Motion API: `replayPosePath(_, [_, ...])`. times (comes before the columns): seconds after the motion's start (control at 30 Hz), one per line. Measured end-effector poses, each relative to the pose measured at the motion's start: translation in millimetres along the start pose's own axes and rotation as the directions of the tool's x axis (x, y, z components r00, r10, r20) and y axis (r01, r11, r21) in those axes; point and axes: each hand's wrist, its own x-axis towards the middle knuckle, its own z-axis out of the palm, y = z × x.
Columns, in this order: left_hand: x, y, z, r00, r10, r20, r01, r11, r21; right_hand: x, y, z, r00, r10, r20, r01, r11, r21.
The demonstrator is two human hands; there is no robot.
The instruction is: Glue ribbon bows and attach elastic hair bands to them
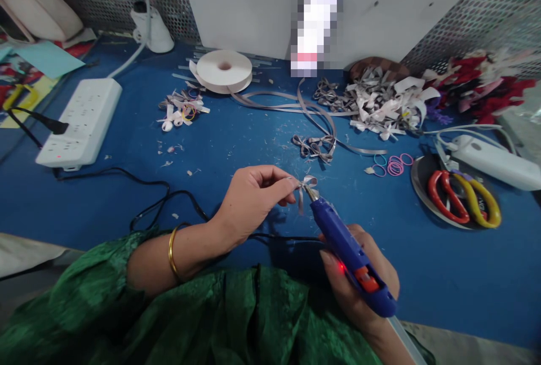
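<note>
OK so the left hand has its thumb and fingertips pinched shut on one edge of a tiny grey ribbon bow, held up over the middle of the blue desk, a bit toward the near edge. The right hand is wrapped around a blue glue gun, fingers curled round the body, thumb along the side by a little red light. The gun's nozzle is right up at the bow's centre; can't tell if it's actually touching. A pale stick pokes out of the back of the gun.

Just past the hands there's a little group of grey bows, with loose ribbon snaking back to a white spool near the desk's far edge. Big heap of finished-looking bows toward the far right corner, and some pink hair ties in front of it. Near the right edge, a round dark dish holds a red looped handle and a yellow one. Over by the left edge sits a white power strip with a black plug in it, plus a black cord wandering toward the near edge.
</note>
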Motion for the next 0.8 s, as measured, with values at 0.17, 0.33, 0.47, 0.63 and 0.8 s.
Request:
replayPosePath(0.17, [2, -1, -1.4, 0.999, 0.037, -0.005, -0.037, 0.999, -0.005, -2, 2, 1, 1.000, 0.006, -0.013, -0.005, 0.997, 0.079])
replayPosePath(0.33, [3, -2, -1.6, 1.000, 0.023, -0.005, -0.023, 0.999, -0.033, -7, 7, -2, 0.999, 0.023, -0.030, -0.019, 0.994, 0.110])
replayPosePath(0.47, [4, -3, -1.0, 1.000, 0.010, 0.008, -0.010, 0.999, -0.053, -10, 14, -3, 0.998, 0.069, -0.011, -0.066, 0.982, 0.178])
replayPosePath(0.63, [4, -2, -0.2, 1.000, 0.005, -0.001, -0.005, 0.998, -0.059, -13, 16, 3, 0.974, 0.222, -0.036, -0.175, 0.850, 0.497])
replayPosePath(0.8, [6, -2, -0.7, 1.000, 0.000, -0.022, -0.001, 0.997, -0.081, 1, 7, 5, 0.820, 0.566, -0.085, -0.348, 0.610, 0.712])
